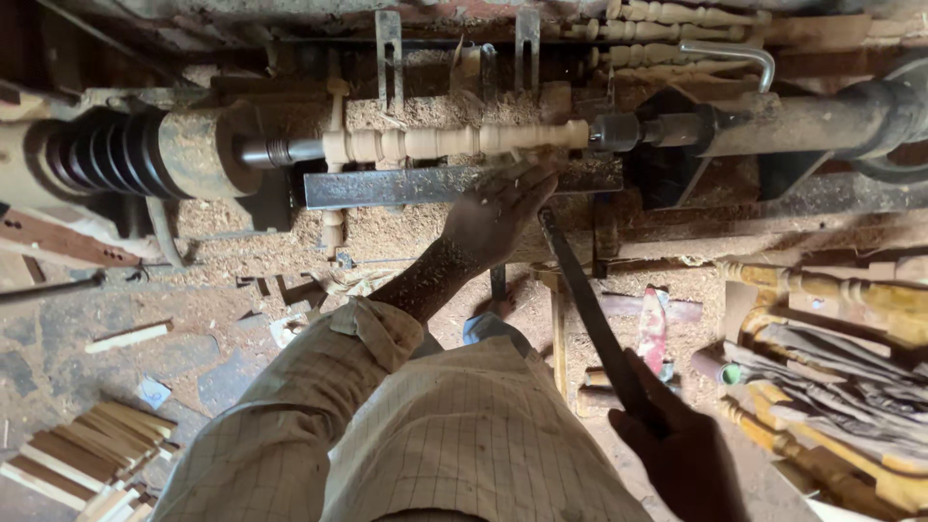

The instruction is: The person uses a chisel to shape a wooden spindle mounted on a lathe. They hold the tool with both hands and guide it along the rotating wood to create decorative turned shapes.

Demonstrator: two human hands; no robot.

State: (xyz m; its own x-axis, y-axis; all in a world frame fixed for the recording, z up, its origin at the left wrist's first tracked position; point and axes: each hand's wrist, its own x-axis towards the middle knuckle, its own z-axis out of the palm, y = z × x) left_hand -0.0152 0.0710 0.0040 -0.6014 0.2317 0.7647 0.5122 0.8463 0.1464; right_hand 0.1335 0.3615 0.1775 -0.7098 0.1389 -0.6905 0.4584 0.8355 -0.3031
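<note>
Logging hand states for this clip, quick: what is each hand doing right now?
Left hand: on the chisel tip at the tool rest; grip cannot be told.
Right hand: closed on the chisel handle.

Sawdust-strewn floor (222, 319) (wood strips (82, 454))

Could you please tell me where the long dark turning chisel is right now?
In the head view, the long dark metal turning chisel runs diagonally right of centre, from the right hand up past the left hand to the pale turned wooden spindle.
</note>
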